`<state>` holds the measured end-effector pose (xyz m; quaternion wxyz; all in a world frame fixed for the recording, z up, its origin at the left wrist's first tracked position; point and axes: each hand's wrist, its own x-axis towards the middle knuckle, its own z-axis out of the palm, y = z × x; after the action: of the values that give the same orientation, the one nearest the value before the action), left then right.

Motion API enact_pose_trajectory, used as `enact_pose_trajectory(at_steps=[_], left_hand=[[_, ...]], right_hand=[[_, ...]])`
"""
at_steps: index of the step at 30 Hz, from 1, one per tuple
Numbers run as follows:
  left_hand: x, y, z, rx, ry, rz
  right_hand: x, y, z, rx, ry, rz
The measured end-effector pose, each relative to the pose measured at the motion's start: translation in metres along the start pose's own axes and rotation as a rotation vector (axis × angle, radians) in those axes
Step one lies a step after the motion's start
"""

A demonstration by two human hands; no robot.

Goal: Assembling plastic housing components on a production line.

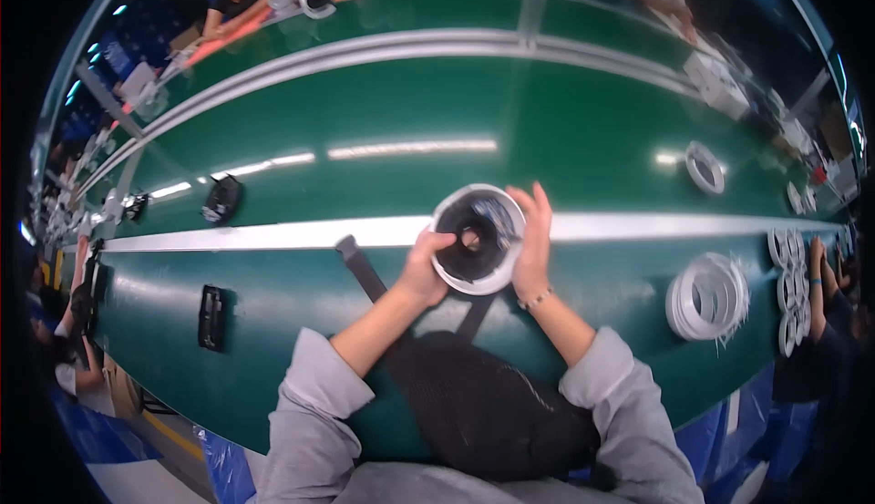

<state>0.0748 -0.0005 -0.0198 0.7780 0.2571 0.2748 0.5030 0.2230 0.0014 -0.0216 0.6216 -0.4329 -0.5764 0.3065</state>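
A round white housing (449,282) with a dark, hollow inside is held above the table in front of me. Silvery or clear material (492,212) shows inside its upper right part; I cannot make out what it is. My left hand (424,272) grips the housing from the left, its thumb over the rim. Along the right side, my right hand (532,240) rests against the housing with its fingers stretched out and pointing away from me. Below my hands lies a black mesh bag (483,404) with a dark strap (363,270) reaching onto the table.
White rings (679,308) are stacked to the right, near rows of white round parts (787,294). A single white ring (705,169) sits on the green belt (392,94). Black parts (211,318) (221,200) lie left. People work at both ends and across.
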Motion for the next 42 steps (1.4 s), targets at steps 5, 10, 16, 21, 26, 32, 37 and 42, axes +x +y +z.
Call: enact_pose_trajectory(at_steps=[5, 10, 16, 21, 26, 32, 37, 42], left_hand=[[0.014, -0.017, -0.007, 0.290, 0.240, 0.279], [-0.003, 0.011, -0.010, 1.007, 0.334, 0.362], [0.014, 0.014, -0.003, 1.044, 0.366, 0.373], [0.050, 0.033, -0.003, 0.737, 0.460, 0.279], [0.068, 0.049, -0.015, 0.646, 0.518, 0.264], [0.075, 0.050, -0.016, 0.877, 0.522, 0.321], [0.054, 0.073, -0.034, 1.327, 0.605, 0.393], [-0.013, 0.054, -0.038, 1.333, 0.494, 0.674]], right_hand=[[-0.012, 0.015, 0.002, 0.096, 0.068, 0.356], [-0.009, 0.007, 0.011, -0.041, 0.095, 0.207], [-0.002, 0.020, 0.004, 0.032, 0.171, 0.233], [-0.012, 0.013, -0.006, 0.137, 0.118, 0.161], [-0.015, 0.008, -0.002, -0.021, -0.001, -0.006], [-0.015, 0.011, -0.002, -0.099, -0.024, 0.000], [-0.017, 0.001, -0.015, -0.064, -0.032, 0.004], [-0.035, -0.005, -0.026, 0.036, -0.105, 0.145]])
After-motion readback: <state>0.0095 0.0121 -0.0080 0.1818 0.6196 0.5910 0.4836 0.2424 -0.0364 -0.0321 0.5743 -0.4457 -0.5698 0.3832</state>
